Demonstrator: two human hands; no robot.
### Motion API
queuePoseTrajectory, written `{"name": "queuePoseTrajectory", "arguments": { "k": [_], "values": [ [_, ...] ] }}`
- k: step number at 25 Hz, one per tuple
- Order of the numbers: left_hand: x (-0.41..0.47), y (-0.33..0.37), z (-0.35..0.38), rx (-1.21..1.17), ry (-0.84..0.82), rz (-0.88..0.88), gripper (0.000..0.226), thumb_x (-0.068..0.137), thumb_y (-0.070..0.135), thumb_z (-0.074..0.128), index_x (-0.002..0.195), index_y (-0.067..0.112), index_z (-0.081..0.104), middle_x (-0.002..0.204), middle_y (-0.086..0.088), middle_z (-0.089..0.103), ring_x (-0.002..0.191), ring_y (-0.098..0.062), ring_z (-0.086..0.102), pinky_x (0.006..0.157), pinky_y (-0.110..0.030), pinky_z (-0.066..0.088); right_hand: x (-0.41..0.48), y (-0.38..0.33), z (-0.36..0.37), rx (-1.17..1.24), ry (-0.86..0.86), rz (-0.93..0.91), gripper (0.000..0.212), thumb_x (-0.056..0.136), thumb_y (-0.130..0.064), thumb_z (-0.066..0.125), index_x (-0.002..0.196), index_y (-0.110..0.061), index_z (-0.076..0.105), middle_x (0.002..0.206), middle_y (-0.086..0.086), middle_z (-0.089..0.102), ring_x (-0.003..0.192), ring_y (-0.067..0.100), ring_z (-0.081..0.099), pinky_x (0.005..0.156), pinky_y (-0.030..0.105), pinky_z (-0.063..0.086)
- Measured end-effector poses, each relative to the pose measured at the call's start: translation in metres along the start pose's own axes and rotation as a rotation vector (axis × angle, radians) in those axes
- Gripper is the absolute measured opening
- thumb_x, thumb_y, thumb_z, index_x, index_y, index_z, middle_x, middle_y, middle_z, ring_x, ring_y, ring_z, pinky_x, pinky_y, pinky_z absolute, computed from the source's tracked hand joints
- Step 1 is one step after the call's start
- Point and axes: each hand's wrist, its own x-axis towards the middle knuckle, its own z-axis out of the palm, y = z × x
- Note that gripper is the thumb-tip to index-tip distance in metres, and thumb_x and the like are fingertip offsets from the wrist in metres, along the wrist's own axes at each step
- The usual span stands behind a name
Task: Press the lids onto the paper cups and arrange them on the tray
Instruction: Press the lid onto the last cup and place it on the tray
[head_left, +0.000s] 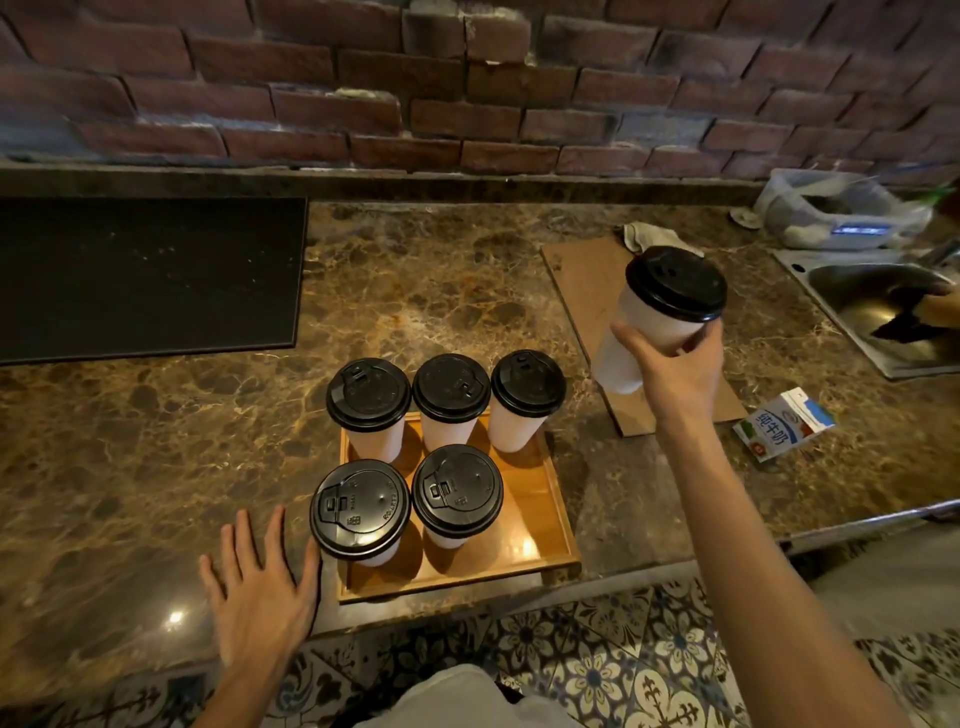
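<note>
A wooden tray (540, 540) sits at the counter's near edge. Several white paper cups with black lids stand on it: three in the back row (451, 388) and two in the front row (457, 491), leaving the tray's front right corner bare. My right hand (675, 371) grips one more lidded white cup (660, 312), held tilted in the air above the brown board, to the right of the tray. My left hand (260, 587) lies flat with straight fingers on the counter just left of the tray, its thumb close to the front left cup.
A brown board (582, 280) lies right of the tray with a crumpled cloth (649, 234) behind it. A small milk carton (784, 423) lies on the counter. A steel sink (872, 301) is at the far right, a black mat (145, 270) at the left.
</note>
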Motion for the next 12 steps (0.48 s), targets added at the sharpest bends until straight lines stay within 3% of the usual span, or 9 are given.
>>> {"name": "queuePoseTrajectory", "arguments": {
  "k": [4, 8, 12],
  "values": [
    [0.001, 0.0, 0.003, 0.003, 0.055, -0.024, 0.083, 0.085, 0.07, 0.001, 0.148, 0.026, 0.029, 0.157, -0.012, 0.023, 0.146, -0.029, 0.016, 0.106, -0.029, -0.03, -0.015, -0.059, -0.009, 0.047, -0.139, -0.091, 0.074, 0.071, -0.03, 0.085, 0.134, -0.023, 0.046, 0.114, -0.022, 0.057, 0.095, -0.023, 0.055, 0.072, 0.0, 0.047],
    [0.001, -0.001, 0.006, 0.026, 0.043, -0.053, 0.073, 0.089, 0.067, 0.005, 0.151, 0.032, 0.015, 0.161, -0.006, 0.008, 0.148, -0.024, 0.002, 0.116, -0.042, -0.009, -0.051, -0.106, -0.008, 0.128, -0.235, -0.171, 0.078, 0.062, -0.045, 0.082, 0.129, -0.026, 0.049, 0.114, -0.021, 0.061, 0.101, -0.015, 0.058, 0.074, 0.004, 0.049],
    [0.001, 0.002, 0.001, 0.037, 0.004, -0.061, 0.076, 0.084, 0.066, 0.002, 0.152, 0.032, 0.007, 0.161, -0.005, 0.001, 0.148, -0.022, -0.004, 0.116, -0.042, -0.009, -0.096, -0.124, 0.003, 0.15, -0.381, -0.184, 0.064, 0.064, -0.04, 0.084, 0.118, -0.038, 0.05, 0.106, -0.031, 0.062, 0.102, -0.012, 0.058, 0.074, 0.004, 0.049]
  ]
}}
